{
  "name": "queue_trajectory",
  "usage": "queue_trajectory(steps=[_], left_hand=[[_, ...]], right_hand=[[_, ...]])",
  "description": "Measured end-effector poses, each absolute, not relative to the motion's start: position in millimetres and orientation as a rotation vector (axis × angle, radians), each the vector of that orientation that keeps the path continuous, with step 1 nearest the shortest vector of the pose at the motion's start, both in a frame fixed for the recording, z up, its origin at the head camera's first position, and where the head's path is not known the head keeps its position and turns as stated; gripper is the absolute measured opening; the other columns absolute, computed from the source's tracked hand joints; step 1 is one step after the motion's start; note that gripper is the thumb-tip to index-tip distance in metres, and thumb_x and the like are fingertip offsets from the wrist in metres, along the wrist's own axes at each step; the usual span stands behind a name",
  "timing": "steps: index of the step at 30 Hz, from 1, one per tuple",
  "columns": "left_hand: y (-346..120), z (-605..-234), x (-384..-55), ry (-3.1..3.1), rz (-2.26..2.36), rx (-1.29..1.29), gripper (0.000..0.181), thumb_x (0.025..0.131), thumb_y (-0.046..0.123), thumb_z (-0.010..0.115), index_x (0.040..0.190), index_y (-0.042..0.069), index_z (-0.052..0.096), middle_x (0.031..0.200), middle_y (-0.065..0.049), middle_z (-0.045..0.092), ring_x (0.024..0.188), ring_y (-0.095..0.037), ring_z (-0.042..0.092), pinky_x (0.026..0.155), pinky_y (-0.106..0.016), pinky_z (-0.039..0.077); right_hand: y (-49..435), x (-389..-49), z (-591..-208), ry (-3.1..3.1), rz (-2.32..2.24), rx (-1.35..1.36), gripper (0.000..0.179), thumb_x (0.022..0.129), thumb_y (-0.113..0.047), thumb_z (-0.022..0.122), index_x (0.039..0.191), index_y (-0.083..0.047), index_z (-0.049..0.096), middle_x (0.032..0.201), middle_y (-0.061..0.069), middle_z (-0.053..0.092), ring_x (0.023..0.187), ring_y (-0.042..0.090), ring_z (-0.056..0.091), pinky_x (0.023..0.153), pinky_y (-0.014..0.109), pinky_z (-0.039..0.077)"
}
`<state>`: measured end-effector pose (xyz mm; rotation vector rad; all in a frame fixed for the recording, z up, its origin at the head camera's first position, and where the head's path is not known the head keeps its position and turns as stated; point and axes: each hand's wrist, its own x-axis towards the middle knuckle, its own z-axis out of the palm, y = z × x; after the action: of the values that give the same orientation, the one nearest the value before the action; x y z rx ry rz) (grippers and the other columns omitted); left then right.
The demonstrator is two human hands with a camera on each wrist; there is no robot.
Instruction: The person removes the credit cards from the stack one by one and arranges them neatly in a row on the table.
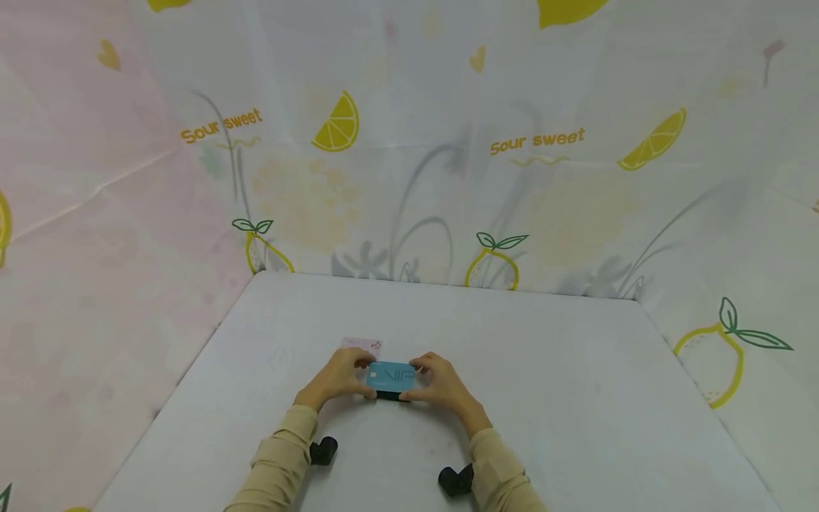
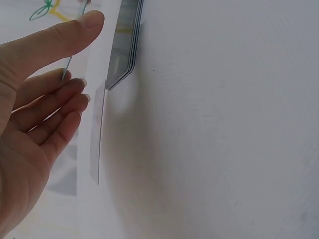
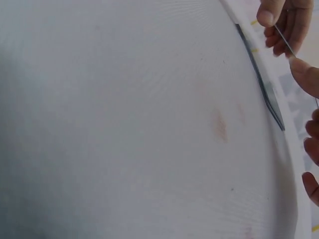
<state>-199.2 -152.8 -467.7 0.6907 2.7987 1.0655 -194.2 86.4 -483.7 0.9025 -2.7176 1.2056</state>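
A light blue card [image 1: 391, 377] printed "VIP" is held between both hands, above the table. My left hand [image 1: 338, 375] grips its left end with thumb and fingertips. At the right end, my right hand [image 1: 441, 387] pinches it the same way. From the side, the card [image 2: 68, 64] is a thin line at the left hand [image 2: 40, 99]. Under it lies a dark, glossy flat thing [image 2: 123, 47] with a slanted corner and layered edge; its kind is unclear. The right wrist view cuts off the right hand [image 3: 308, 119].
A pale pinkish card [image 1: 360, 345] lies on the white table [image 1: 544, 398] just behind the left hand. Lemon-printed cloth [image 1: 409, 178] hangs at the back and sides. Black wrist devices [image 1: 324, 451] sit by both forearms.
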Motion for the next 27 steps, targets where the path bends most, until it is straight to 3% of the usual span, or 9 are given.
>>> queue_trajectory(steps=[7, 14, 27], left_hand=[[-153.9, -467.3, -205.1, 2.822, 1.123, 0.814, 0.060, 0.063, 0.027, 0.088, 0.106, -0.007, 0.064, 0.099, -0.014, 0.065, 0.088, -0.025, 0.060, 0.078, -0.040, 0.051], [-147.1, -465.4, -210.5, 2.849, 1.115, 0.763, 0.060, 0.059, 0.015, 0.089, 0.107, -0.010, 0.063, 0.100, -0.016, 0.066, 0.089, -0.026, 0.061, 0.080, -0.040, 0.052], [-138.4, -458.5, -220.0, 2.845, 1.122, 0.715, 0.057, 0.062, 0.015, 0.087, 0.110, -0.006, 0.063, 0.103, -0.014, 0.064, 0.094, -0.028, 0.060, 0.082, -0.041, 0.050]], right_hand=[[89.5, -199.3, -478.0, -2.716, 1.172, 0.921, 0.055, 0.071, -0.023, 0.083, 0.114, 0.004, 0.062, 0.103, 0.012, 0.061, 0.090, 0.025, 0.058, 0.078, 0.036, 0.050], [91.5, -204.4, -474.7, -2.728, 1.135, 0.930, 0.054, 0.073, -0.022, 0.081, 0.116, 0.004, 0.061, 0.105, 0.013, 0.060, 0.090, 0.025, 0.058, 0.078, 0.037, 0.050], [96.8, -215.7, -474.9, -2.728, 1.058, 0.909, 0.054, 0.073, -0.024, 0.081, 0.115, 0.005, 0.061, 0.104, 0.014, 0.060, 0.089, 0.026, 0.058, 0.077, 0.036, 0.050]])
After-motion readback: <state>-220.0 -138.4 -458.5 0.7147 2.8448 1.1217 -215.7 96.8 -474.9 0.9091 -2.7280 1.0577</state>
